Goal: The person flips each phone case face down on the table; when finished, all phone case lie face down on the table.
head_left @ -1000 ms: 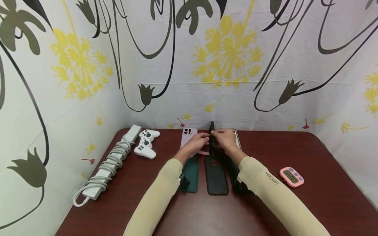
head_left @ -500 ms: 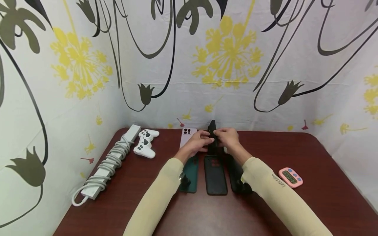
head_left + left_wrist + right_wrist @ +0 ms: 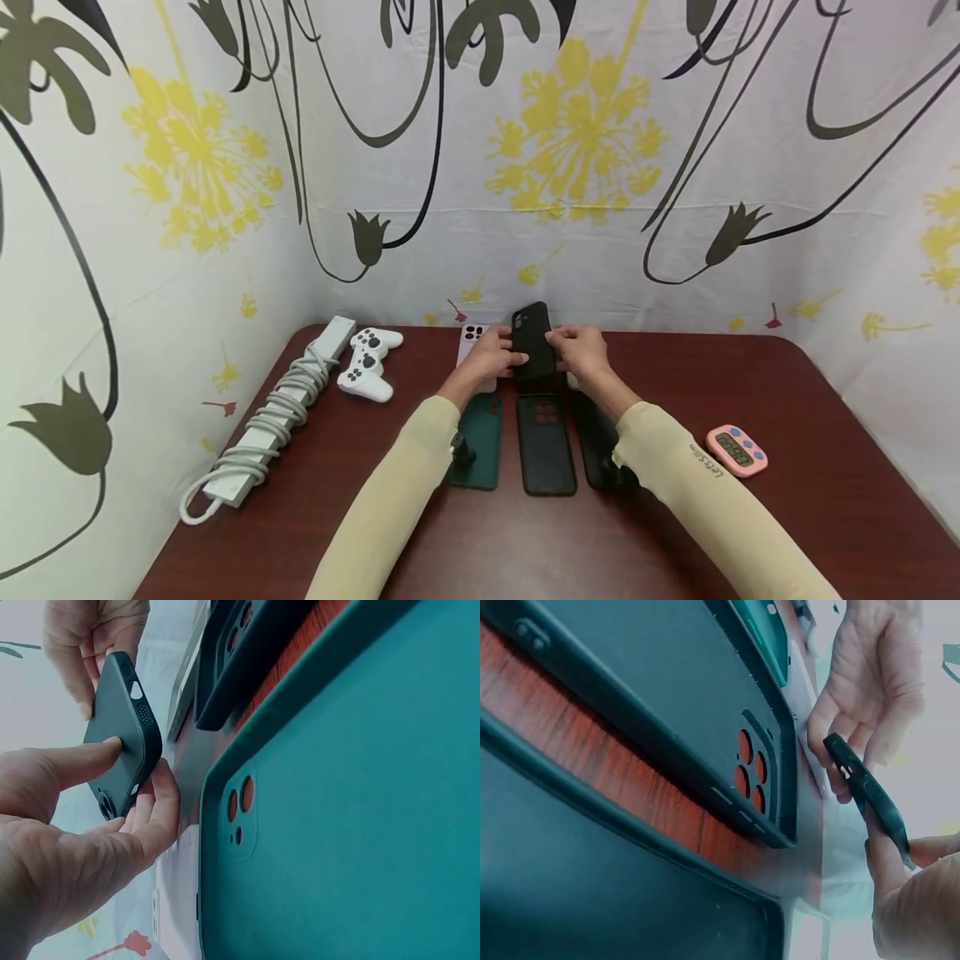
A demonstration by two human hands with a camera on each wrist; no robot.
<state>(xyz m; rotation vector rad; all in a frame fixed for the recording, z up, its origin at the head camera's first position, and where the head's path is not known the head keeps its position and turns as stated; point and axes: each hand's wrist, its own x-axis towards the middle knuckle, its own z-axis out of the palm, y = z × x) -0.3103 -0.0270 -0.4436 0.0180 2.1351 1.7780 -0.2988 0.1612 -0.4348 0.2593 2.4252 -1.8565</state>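
Note:
In the head view, a black phone case (image 3: 534, 340) is held up above the back of the table, its back turned toward me; I cannot tell whether a phone is inside. My left hand (image 3: 487, 354) holds its left side, thumb on the back and fingers behind, as the left wrist view shows. At the right edge, my right hand (image 3: 582, 352) pinches it between thumb and fingers. Below lie a teal phone case (image 3: 483, 446), a black phone case (image 3: 549, 454) with camera holes, and another black case (image 3: 596, 450) partly under the right forearm.
A lilac phone (image 3: 473, 335) lies behind the left hand. At the left are a white power strip (image 3: 288, 408) with its cord wound round it and a white game controller (image 3: 369, 364). A pink timer (image 3: 737, 451) sits at the right. Patterned cloth (image 3: 600, 275) hangs behind the table.
The held black case has turned from edge-on to show its back with the camera corner, and has tilted. My left hand has moved slightly left, and both hands keep hold of the case.

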